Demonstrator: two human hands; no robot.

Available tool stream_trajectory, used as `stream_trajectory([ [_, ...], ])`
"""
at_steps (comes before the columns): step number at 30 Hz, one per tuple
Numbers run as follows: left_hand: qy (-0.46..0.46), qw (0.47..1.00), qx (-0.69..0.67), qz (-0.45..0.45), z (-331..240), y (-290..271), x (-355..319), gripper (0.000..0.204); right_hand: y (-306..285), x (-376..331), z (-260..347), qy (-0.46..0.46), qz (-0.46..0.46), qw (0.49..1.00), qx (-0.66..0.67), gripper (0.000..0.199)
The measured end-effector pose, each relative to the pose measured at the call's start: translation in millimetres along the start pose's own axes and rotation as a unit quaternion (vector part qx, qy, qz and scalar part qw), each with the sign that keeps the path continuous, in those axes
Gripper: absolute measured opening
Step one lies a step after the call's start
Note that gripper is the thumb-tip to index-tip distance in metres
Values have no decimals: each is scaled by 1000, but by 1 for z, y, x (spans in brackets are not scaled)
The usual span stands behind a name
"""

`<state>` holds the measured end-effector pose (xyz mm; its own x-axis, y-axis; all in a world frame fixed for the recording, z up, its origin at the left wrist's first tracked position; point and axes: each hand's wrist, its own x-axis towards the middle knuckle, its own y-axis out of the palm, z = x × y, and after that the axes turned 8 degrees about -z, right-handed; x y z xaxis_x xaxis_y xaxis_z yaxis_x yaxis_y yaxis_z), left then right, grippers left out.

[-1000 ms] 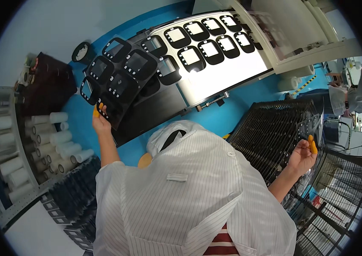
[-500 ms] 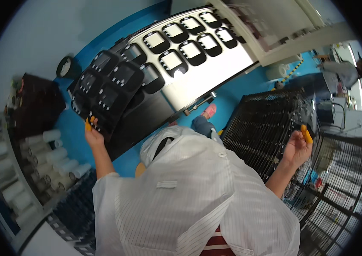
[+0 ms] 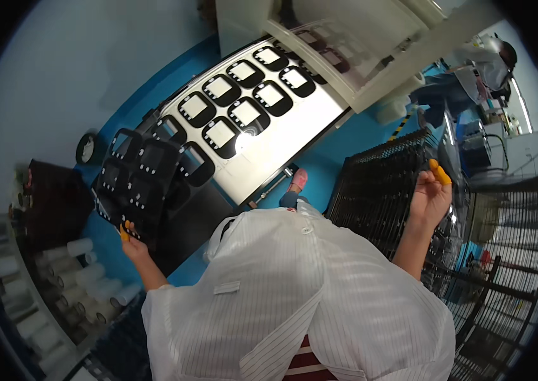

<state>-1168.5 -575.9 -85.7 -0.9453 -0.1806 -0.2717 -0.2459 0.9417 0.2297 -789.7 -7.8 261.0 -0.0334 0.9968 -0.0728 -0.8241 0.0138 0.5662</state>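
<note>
My left hand [image 3: 133, 246] wears orange finger cots and pinches the near edge of a dark sheet [image 3: 134, 174] that carries several rounded black panels with small white marks. The sheet overlaps the near left end of a bright, lit table [image 3: 262, 149]. On that table lie several black rounded frames [image 3: 232, 111] in two rows, with bright windows. At the right, my right hand [image 3: 431, 198], also in orange finger cots, is raised beside a black wire rack [image 3: 377, 184]. Its fingers are curled together, and whatever they may hold cannot be made out.
A pale machine frame [image 3: 370, 95] spans the table's far end. White rolls [image 3: 94, 279] fill a shelf at the lower left, near a dark red-brown covered stack [image 3: 59, 197]. Another person [image 3: 478, 76] works at the far right. Wire shelving [image 3: 504, 235] stands at the right.
The view has shifted, with the table now farther left. My left hand still grips the dark sheet, now lower in view. My right hand appears higher, beside the rack.
</note>
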Motion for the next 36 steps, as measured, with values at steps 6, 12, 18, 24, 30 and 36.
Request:
stream_trajectory([
  [6,-94,986,-121,-61,-4,28,-23,32,-16,29,27,21,52,998,1,29],
  [12,-111,977,-163,-77,-8,74,-50,28,-21,42,47,18,46,998,-30,28],
  [18,-104,980,-156,-69,-25,101,-61,29,-24,43,53,22,53,998,-35,28],
  [24,-76,983,-129,-103,-37,79,-69,33,-36,48,71,18,76,996,-47,31],
  [30,-96,978,-169,-74,-3,154,-84,33,-35,47,82,-25,18,995,-90,30],
  [36,-106,973,-196,-61,-10,209,-82,32,-31,31,81,22,87,993,-75,30],
])
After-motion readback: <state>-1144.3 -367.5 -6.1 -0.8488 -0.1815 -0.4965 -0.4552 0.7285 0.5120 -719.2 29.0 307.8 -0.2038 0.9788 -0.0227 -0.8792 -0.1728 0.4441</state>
